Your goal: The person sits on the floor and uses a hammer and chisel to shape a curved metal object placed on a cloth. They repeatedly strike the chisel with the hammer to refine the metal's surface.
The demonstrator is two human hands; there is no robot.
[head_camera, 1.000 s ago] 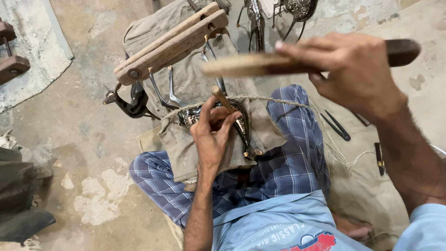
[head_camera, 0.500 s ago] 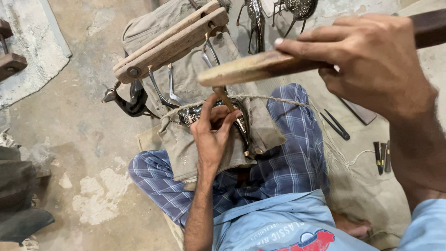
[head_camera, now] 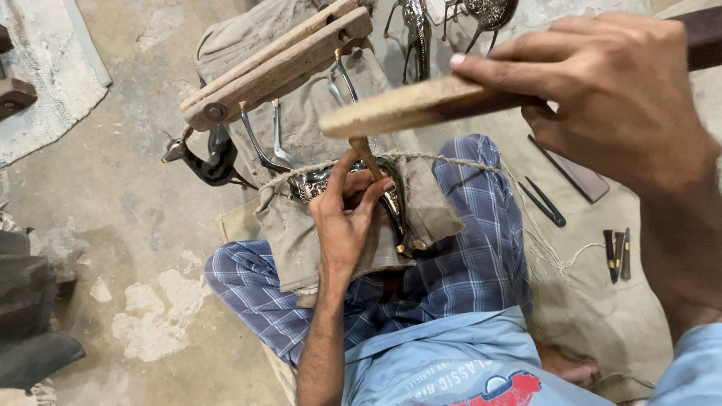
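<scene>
Chiselling step, by the look of it: left hand (head_camera: 347, 218) pinches a small punch (head_camera: 366, 156) upright on the metal figurine (head_camera: 320, 183), strapped by cord on cloth over the lap. Right hand (head_camera: 609, 90) grips a wooden mallet (head_camera: 410, 109) raised above. Next strike needs square contact on punch head.

A metal figurine (head_camera: 353, 188) lies on a cloth (head_camera: 301, 240) across the seated person's lap, a cord (head_camera: 444, 159) stretched over it. A wooden clamp (head_camera: 278, 64) sits behind; a deer figurine (head_camera: 207, 154) stands left; small chisels (head_camera: 617, 254) lie right on the floor.
</scene>
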